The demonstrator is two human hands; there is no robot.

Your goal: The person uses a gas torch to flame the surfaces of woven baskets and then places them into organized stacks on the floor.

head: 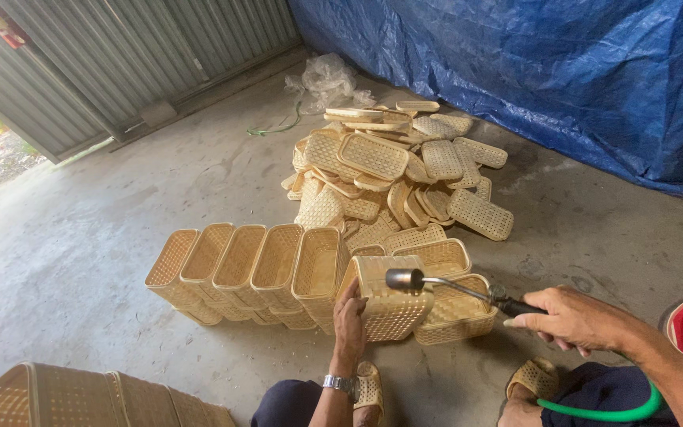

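Note:
My left hand (pixel 350 320) grips the near edge of a small woven bamboo basket (pixel 393 304), tilted on the concrete floor. My right hand (pixel 575 319) holds the black handle of a gas torch (pixel 444 285), a green hose (pixel 598 411) trailing from it. The torch's metal nozzle sits just above the basket's top edge. No flame can be made out. A wristwatch is on my left wrist.
A row of several woven baskets (pixel 247 273) lies on its side to the left. Behind is a heap of flat woven lids (pixel 393 174). More baskets (pixel 456 304) sit right of the held one. A blue tarpaulin (pixel 531 71) and a corrugated metal wall (pixel 120 55) stand behind.

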